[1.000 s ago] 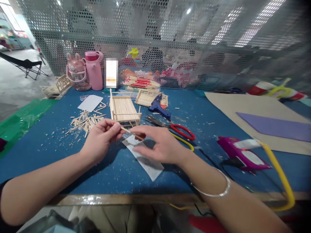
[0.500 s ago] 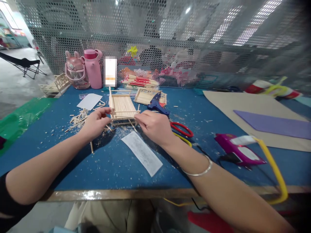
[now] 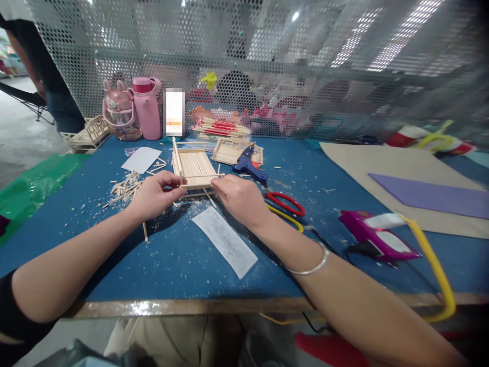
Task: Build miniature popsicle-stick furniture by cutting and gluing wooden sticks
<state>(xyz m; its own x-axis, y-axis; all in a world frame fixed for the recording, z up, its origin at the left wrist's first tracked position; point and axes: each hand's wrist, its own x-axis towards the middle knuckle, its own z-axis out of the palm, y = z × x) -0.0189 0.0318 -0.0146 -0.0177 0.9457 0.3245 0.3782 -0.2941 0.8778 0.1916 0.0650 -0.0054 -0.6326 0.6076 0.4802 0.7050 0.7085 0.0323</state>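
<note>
A small model bed-like frame of thin wooden sticks [image 3: 196, 165] stands on the blue table, with a slatted top and a raised rail at its left end. My left hand [image 3: 158, 192] pinches its front left corner between thumb and fingers. At the front right corner, my right hand [image 3: 240, 198] is closed on the end of a thin wooden stick [image 3: 202, 176] that lies along the front edge. Its fingertips partly hide that corner. Just in front lies a grey-white paper strip [image 3: 225, 242]. Behind my right hand rests a blue glue gun [image 3: 249, 164].
Scissors with red and yellow handles [image 3: 286, 204] lie beside my right wrist. A purple device [image 3: 378, 237] with a yellow cable sits at right. Stick scraps [image 3: 128, 187] are piled at left. Pink bottles [image 3: 147, 109] stand at the back, before a perforated metal screen [image 3: 267, 46].
My left hand has moved slightly right along the frame's front left corner. The right hand has barely moved. Another person has come into view at the far left.
</note>
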